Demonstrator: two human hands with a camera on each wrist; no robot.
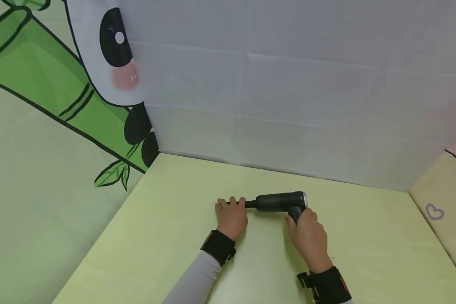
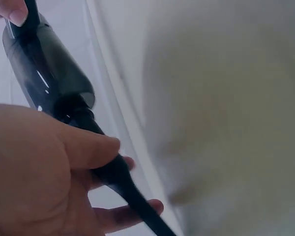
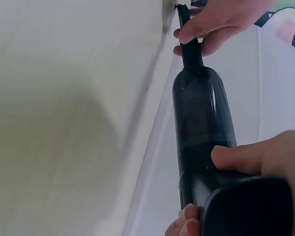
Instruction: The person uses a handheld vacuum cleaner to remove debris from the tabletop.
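Note:
A black handheld vacuum cleaner (image 1: 274,202) with a smoky see-through dust cup (image 2: 56,66) is held over the table, its long axis running left to right. My right hand (image 1: 310,237) grips its handle (image 1: 295,213), thumb along the body in the right wrist view. At the other end, my left hand (image 1: 232,217) pinches the narrow flat crevice nozzle (image 2: 115,172) between thumb and fingers. That nozzle joins the front of the dust cup and points left. In the head view the left hand covers most of it.
A pale yellow-green table top (image 1: 167,228) lies under both hands. Behind it rises a whitish back panel (image 1: 289,105), and a printed panel with green bamboo (image 1: 57,80) stands at the left. Another panel (image 1: 444,202) with a small heart closes the right side.

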